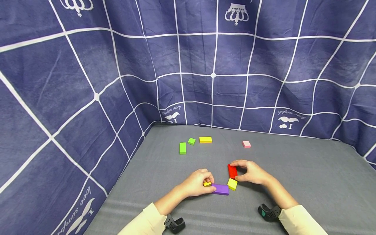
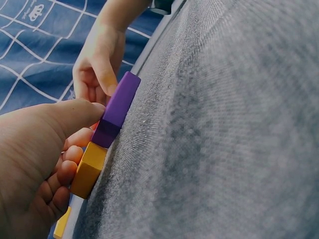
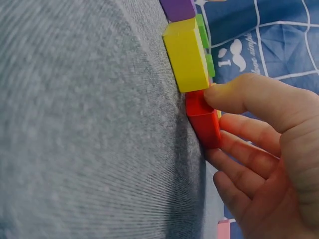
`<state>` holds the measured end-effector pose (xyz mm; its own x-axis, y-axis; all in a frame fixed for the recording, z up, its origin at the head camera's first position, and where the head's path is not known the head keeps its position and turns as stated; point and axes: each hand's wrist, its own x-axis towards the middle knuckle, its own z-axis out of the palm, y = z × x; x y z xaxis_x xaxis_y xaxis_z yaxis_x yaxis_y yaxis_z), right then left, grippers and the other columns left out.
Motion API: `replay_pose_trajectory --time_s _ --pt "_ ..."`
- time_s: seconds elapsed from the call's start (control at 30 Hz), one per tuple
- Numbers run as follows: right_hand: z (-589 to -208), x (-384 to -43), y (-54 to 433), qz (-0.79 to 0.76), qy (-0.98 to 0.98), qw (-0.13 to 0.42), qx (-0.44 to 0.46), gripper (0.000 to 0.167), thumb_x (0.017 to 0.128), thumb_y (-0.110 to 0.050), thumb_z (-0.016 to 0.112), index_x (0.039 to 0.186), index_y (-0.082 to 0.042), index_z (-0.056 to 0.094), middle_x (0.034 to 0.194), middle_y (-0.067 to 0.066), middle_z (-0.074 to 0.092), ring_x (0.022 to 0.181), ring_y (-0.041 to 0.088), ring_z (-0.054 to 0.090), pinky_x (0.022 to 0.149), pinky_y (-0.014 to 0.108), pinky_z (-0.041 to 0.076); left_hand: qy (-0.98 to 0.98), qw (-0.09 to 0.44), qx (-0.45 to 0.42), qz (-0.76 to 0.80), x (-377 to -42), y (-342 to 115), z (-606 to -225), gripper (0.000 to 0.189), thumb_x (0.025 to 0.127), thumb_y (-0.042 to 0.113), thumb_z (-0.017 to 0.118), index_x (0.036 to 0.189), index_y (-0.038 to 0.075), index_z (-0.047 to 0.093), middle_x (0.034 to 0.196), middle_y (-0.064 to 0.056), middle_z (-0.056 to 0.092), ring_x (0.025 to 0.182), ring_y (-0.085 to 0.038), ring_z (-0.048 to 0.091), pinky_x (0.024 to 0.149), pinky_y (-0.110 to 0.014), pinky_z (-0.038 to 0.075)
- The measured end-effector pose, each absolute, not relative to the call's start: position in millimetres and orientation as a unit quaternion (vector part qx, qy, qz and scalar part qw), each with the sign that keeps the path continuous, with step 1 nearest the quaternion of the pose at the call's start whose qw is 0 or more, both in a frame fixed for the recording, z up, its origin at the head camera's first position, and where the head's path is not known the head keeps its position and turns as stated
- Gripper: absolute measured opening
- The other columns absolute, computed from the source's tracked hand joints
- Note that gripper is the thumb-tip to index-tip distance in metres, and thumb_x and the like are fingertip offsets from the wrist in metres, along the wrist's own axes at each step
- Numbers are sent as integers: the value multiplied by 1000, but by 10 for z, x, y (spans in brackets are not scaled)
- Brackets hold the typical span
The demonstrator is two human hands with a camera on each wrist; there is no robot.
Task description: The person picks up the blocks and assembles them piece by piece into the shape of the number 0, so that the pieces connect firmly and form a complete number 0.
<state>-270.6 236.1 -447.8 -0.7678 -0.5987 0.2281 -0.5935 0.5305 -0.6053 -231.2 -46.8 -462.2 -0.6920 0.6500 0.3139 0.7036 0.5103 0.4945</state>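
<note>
My left hand (image 1: 197, 183) pinches the left end of a purple rectangular block (image 1: 221, 190), with its thumb along the near side. Beside that end lies an orange-yellow block (image 2: 89, 172), partly covered by the curled fingers in the head view. My right hand (image 1: 252, 173) holds a red rectangular block (image 1: 232, 171) between thumb and fingers, the thumb at its near end. A yellow block (image 1: 232, 184) sits between the purple block's right end and the red block's near end. In the right wrist view it appears to touch the red one.
Farther back on the grey cloth lie a long green block (image 1: 182, 148), a small green block (image 1: 192, 141), a long yellow block (image 1: 205, 140) and a pink block (image 1: 246, 144). A blue gridded curtain (image 1: 196, 88) hangs behind and along the left.
</note>
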Motion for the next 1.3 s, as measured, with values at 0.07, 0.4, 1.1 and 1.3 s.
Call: replay_pose_trajectory --time_s 0.07,0.4,1.1,1.3 --pt "-4478 -2702 2360 -342 876 4 -341 45 74 -12 80 114 4 66 116 15 65 108 33 60 93 39 49 -868 44 -390 -303 -2313 -467 -4622 16 81 24 77 85 15 65 78 8 52 73 0 44 66 -12 36" --pt "-4483 -2708 2357 -343 876 7 -338 44 75 -13 81 114 2 67 116 14 65 108 33 59 93 41 49 -867 42 -391 -306 -2320 -468 -4620 17 81 24 78 86 14 65 77 7 53 72 -1 45 66 -12 35" --pt "-4633 -2401 2320 -354 889 -83 -279 50 77 -19 80 123 -8 65 131 18 55 117 36 54 94 54 43 -866 44 -393 -306 -2323 -462 -4624 16 81 24 77 85 14 65 78 6 53 72 -1 45 66 -12 36" --pt "-4718 -2297 2287 -362 884 -119 -272 47 76 -17 81 119 -6 67 126 13 59 113 33 57 94 35 45 -865 43 -391 -312 -2320 -461 -4629 16 81 23 78 85 14 65 78 7 53 72 -1 45 66 -13 36"
